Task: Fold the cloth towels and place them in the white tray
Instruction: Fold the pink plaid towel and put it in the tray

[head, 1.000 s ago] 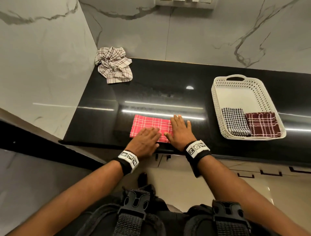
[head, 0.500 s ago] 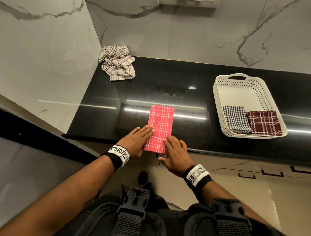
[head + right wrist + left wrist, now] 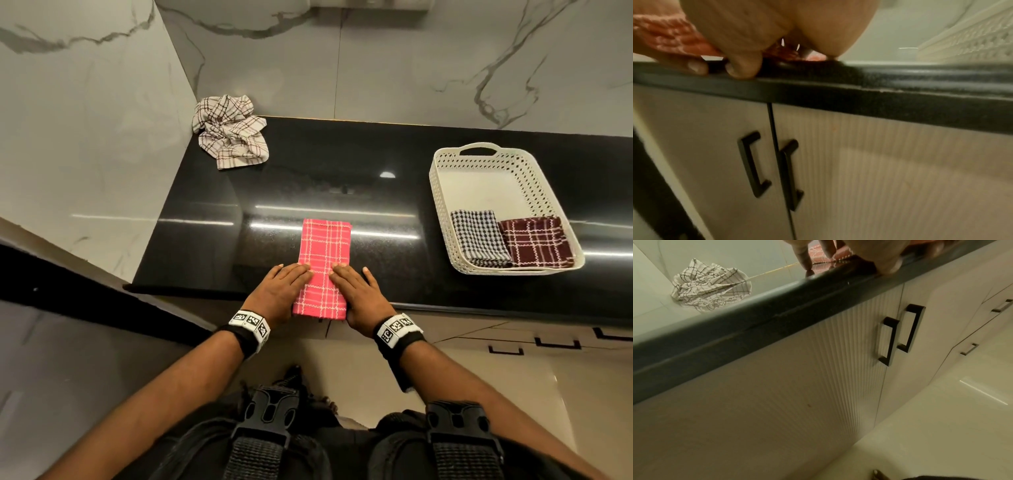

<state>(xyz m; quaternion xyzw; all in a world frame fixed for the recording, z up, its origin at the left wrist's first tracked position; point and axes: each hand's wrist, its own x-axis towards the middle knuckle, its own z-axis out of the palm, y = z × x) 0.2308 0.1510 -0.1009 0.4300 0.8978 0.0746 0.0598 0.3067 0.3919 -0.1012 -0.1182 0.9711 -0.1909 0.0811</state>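
A red plaid towel (image 3: 324,253), folded into a long strip, lies on the black counter (image 3: 376,192) pointing away from me, its near end just over the front edge. My left hand (image 3: 287,282) and right hand (image 3: 352,286) rest flat on the near end's two sides, fingers straight; the thumbs sit by the counter edge in the wrist views. At the right the white tray (image 3: 442,205) holds a folded black-and-white check towel (image 3: 479,238) and a folded maroon plaid towel (image 3: 536,241). A crumpled white plaid towel (image 3: 229,132) (image 3: 709,287) lies at the back left corner.
Marble walls close the counter on the left and at the back. Below the front edge are ribbed cabinet doors with black handles (image 3: 754,164). The tray's far half (image 3: 479,185) holds nothing.
The red towel has turned from lying crosswise to lying lengthwise away from me. Both hands have shifted from its top to either side of its near end.
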